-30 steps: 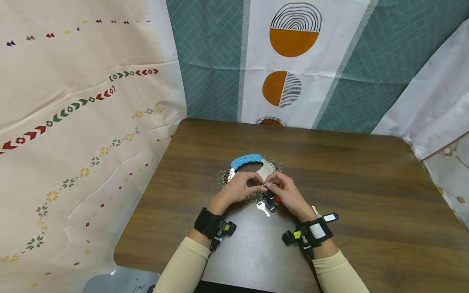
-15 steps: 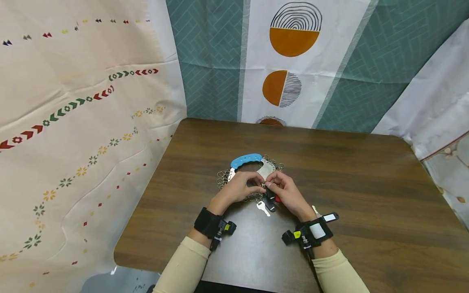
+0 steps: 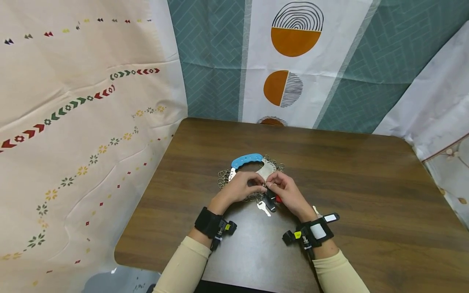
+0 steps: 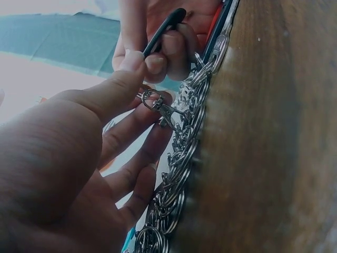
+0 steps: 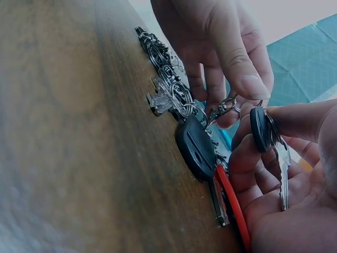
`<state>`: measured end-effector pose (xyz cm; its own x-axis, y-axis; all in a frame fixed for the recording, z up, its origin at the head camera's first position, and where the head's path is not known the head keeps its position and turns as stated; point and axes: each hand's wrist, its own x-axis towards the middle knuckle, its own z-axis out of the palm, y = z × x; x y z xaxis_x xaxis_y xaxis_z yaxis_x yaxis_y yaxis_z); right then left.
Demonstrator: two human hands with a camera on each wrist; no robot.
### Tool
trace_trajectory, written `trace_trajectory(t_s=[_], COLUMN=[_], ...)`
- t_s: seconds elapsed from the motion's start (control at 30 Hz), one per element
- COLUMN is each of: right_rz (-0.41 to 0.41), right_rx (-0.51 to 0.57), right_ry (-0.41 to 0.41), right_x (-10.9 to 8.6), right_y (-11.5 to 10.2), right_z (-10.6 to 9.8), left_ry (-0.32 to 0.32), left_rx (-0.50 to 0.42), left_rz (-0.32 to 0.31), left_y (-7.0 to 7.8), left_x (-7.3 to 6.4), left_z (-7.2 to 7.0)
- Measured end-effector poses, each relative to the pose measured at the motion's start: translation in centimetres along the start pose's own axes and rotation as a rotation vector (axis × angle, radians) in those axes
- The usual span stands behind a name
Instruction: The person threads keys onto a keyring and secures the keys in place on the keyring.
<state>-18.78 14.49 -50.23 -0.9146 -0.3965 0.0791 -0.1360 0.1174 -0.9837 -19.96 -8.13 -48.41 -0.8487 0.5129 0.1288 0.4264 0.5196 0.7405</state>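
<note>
A white plate (image 3: 266, 169) with a blue grip (image 3: 247, 160) lies on the table, many metal key rings (image 3: 222, 179) hanging along its edge. My left hand (image 3: 239, 186) is over its near side, thumb and fingertips pinching a small split ring linked to a metal swivel clasp (image 5: 224, 107). Close against those fingertips, my right hand (image 3: 287, 191) pinches a black-headed key (image 5: 260, 129); its metal blade points into the palm. Another black-headed key (image 5: 196, 147) hangs from a ring below, beside a red strip-like thing (image 5: 233, 205). A silver key (image 3: 263, 208) lies at the near edge.
The brown wooden table (image 3: 348, 183) spreads around the plate. Patterned cloths hang behind it and at both sides, among them a teal and white one (image 3: 216, 61). Each wrist wears a strapped camera, such as the left one (image 3: 230, 228).
Both hands stay at the plate's near side with only slight finger motion. The whole head view shifts a little.
</note>
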Motion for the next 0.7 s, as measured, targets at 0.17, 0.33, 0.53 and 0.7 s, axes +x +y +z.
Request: trace_trajectory(t_s=[0.17,0.33,0.53,0.7], right_rz=[0.001,-0.017,-0.013,-0.013], right_rx=[0.008,0.026,0.042,0.069], right_ry=[0.0,-0.002,0.013,0.018], right_x=[0.01,-0.01,0.02,0.09], right_y=[-0.12,-0.15,-0.08,-0.06], right_z=[0.02,0.09,0.14,0.26], left_ry=[0.002,0.003,0.009,0.015], left_rx=[0.001,0.009,-0.005,-0.008], left_rz=[-0.003,-0.015,-0.015,0.001], left_y=[0.03,-0.08,-0.21,-0.19], left_x=[0.02,0.01,0.05,0.03], left_z=[0.0,0.12,0.24,0.18])
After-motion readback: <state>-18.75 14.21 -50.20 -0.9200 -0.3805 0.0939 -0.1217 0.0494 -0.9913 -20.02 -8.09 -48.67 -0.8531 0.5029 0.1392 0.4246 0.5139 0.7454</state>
